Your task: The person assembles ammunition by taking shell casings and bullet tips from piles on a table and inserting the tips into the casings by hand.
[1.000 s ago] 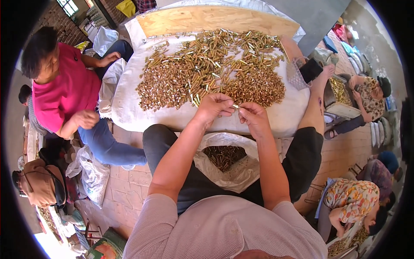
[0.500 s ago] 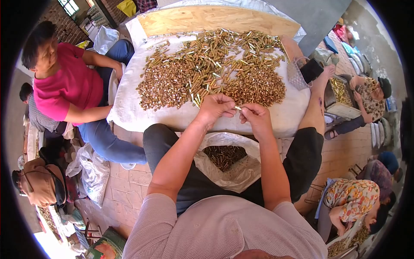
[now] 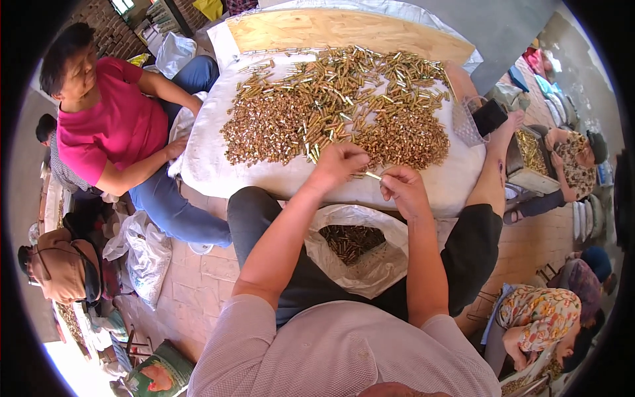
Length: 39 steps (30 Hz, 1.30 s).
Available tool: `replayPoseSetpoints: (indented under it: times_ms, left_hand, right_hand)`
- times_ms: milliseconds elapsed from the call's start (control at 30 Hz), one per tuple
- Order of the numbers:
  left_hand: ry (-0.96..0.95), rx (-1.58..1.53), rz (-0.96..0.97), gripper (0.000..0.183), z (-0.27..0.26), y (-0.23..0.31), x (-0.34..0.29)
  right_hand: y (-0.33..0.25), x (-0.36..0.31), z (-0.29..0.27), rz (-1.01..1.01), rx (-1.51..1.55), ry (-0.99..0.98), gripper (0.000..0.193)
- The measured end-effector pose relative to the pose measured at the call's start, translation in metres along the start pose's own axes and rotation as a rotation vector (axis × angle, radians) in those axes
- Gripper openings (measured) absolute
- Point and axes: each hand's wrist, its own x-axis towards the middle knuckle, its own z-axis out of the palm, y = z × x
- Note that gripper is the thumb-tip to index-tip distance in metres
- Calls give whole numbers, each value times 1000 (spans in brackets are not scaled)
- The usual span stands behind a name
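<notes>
My right hand (image 3: 406, 192) is closed, pinching a thin gold-coloured metal rod (image 3: 374, 175) between thumb and fingers. The rod points left toward my left hand (image 3: 340, 165). That hand's fingers are drawn together just above the rod's free end, and what they hold, if anything, is too small to make out. Both hands are over the near edge of a white-covered table (image 3: 211, 169). Behind them lie a heap of short copper-coloured pieces (image 3: 264, 129), a second such heap (image 3: 413, 139), and many longer gold rods (image 3: 350, 73).
Between my knees stands an open white sack (image 3: 370, 281) holding dark metal rods (image 3: 347, 243). A wooden board (image 3: 350, 30) borders the table's far side. A person in a pink shirt (image 3: 129, 126) sits at the left. A dark phone-like object (image 3: 489, 118) rests near my right leg.
My left hand has lifted slightly away from the rod, and its fingers have curled. My right hand has shifted a little right and down, keeping the rod. The whole view has also shifted.
</notes>
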Motion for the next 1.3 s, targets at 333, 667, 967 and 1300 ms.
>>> replayPoseSetpoints:
  times_ms: [333, 667, 967, 1300]
  left_hand:
    - [233, 1123, 12, 19, -45, -23, 4]
    - [238, 1080, 51, 15, -41, -28, 4]
    - [88, 278, -36, 24, -58, -12, 3]
    - [-97, -447, -143, 16, -31, 1, -1]
  right_hand:
    - [16, 3, -2, 211, -747, -287, 11]
    - [39, 28, -5, -410, -1502, 228, 12]
    - [48, 32, -4, -544, -1482, 166, 10]
    - [31, 19, 20, -90, -203, 149, 10]
